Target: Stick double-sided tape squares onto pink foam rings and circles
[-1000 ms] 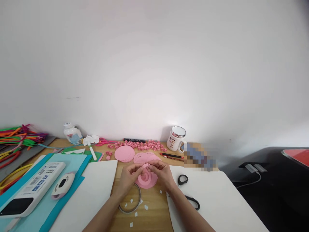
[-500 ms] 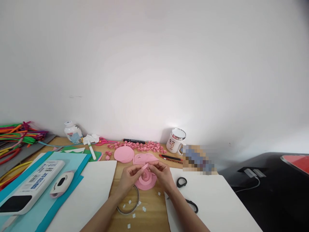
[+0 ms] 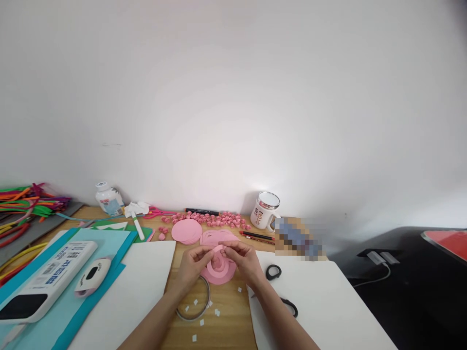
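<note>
A pink paper spiral [image 3: 219, 270] hangs and rests just above the wooden table [image 3: 226, 330] in the middle of the view. My left hand [image 3: 193, 265] and my right hand [image 3: 243, 260] both pinch its upper end between fingertips, close together. Behind them lie a stack of pink paper circles [image 3: 187, 231] and a row of small rolled pink paper pieces [image 3: 219, 219]. A tape ring [image 3: 195, 304] sits under my left wrist, with small white paper bits around it.
Black scissors [image 3: 280, 289] lie on a white sheet at right. A white mug [image 3: 265, 210], red pencils [image 3: 257, 236] and a black marker [image 3: 202, 211] stand behind. At left are teal paper, a white device [image 3: 44, 282], a punch [image 3: 91, 277], a bottle [image 3: 105, 198], and coloured pipe cleaners [image 3: 22, 206].
Both hands stay pinched on the spiral's end, their fingers shifting slightly as the strip turns between them. The view has drifted a little.
</note>
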The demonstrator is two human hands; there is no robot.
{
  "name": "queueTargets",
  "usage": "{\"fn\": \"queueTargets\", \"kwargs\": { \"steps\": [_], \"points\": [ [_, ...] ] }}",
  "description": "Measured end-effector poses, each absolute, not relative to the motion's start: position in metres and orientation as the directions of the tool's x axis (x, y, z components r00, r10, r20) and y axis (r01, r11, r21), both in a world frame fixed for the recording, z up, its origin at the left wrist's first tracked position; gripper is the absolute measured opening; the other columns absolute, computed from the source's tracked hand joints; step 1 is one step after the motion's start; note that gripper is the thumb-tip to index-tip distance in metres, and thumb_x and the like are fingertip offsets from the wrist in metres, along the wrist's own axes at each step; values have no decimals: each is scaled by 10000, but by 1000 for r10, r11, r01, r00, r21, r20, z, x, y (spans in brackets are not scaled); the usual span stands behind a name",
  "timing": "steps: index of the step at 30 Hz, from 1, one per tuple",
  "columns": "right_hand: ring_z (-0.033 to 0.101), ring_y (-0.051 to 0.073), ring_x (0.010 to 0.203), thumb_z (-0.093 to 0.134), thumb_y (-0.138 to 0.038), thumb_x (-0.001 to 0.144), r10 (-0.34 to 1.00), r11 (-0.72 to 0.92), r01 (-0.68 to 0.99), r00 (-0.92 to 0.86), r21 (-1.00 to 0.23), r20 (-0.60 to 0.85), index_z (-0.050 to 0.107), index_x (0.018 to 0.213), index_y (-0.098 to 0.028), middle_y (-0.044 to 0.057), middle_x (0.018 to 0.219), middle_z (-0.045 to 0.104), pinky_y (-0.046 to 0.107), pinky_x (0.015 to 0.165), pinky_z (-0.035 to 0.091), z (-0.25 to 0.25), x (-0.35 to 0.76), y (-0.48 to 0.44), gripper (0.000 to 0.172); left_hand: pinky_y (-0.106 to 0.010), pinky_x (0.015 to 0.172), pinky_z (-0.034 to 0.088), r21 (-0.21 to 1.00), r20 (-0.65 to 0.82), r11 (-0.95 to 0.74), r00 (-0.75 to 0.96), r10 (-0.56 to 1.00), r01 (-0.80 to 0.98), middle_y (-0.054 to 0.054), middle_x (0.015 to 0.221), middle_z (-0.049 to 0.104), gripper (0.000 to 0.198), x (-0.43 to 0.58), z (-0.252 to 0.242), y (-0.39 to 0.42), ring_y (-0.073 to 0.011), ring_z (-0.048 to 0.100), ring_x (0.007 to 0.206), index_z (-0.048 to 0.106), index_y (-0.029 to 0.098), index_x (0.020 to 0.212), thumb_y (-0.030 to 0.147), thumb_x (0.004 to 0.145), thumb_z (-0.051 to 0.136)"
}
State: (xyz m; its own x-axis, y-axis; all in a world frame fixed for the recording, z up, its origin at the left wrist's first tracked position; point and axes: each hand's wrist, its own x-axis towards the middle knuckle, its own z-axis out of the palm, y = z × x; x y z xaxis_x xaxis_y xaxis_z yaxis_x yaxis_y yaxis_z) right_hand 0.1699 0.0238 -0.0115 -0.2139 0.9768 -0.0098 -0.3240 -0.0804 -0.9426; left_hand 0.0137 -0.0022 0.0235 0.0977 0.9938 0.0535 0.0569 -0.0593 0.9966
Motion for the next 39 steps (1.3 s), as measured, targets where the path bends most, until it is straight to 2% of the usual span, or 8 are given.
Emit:
{"fn": "queueTargets", "kwargs": {
  "steps": [10,13,18,25,28,34,39],
  "points": [
    [539,79,524,758,-203,526,977,-41,-380,-208,-924,42,656,640,-177,-36,571,613,185,530,436,-4,168,21,154,-219,542,414,998,59,-62,130,990,17,-12,546,607,171,17,22,-3,-124,523,535,675,125,673,265,717,587],
    [553,91,547,762,-209,516,983,-29,-359,-179,-933,38,667,647,-181,-25,604,631,200,552,449,-7,169,22,164,-215,544,410,998,54,-57,134,989,19,-13,554,608,175,17,22,-3,-122,521,542,667,122,647,264,715,591],
    [603,131,654,708,-281,606,972,-63,-325,-236,-944,17,682,778,-190,13,721,667,261,669,474,-11,170,23,196,-215,544,400,998,57,-60,89,994,25,-19,582,618,165,15,19,-1,-128,523,567,685,121,726,253,717,588],
    [540,82,522,742,-230,557,969,-38,-361,-241,-932,53,636,664,-171,-32,583,607,198,538,434,-4,169,21,162,-217,526,393,997,60,-64,134,989,30,-8,532,597,171,17,23,-4,-123,509,529,692,124,710,259,718,587],
    [550,88,543,746,-231,551,976,-26,-344,-213,-939,51,642,668,-173,-29,600,612,202,552,441,-4,169,21,167,-217,522,392,997,69,-74,132,989,37,-8,527,595,181,17,23,-4,-123,504,524,694,129,714,267,724,578],
    [607,142,671,697,-302,621,969,-62,-320,-245,-945,19,672,804,-188,23,752,663,278,682,481,-8,170,23,217,-211,531,397,996,76,-80,111,991,39,-16,561,610,190,14,22,-2,-123,514,544,696,130,749,282,716,587],
    [581,109,602,718,-259,596,968,-55,-349,-250,-935,36,664,742,-182,0,690,652,233,616,465,-7,170,23,174,-220,530,409,995,69,-76,113,991,57,-20,545,610,224,16,24,-2,-132,519,538,698,132,724,323,711,584]
  ]
}}
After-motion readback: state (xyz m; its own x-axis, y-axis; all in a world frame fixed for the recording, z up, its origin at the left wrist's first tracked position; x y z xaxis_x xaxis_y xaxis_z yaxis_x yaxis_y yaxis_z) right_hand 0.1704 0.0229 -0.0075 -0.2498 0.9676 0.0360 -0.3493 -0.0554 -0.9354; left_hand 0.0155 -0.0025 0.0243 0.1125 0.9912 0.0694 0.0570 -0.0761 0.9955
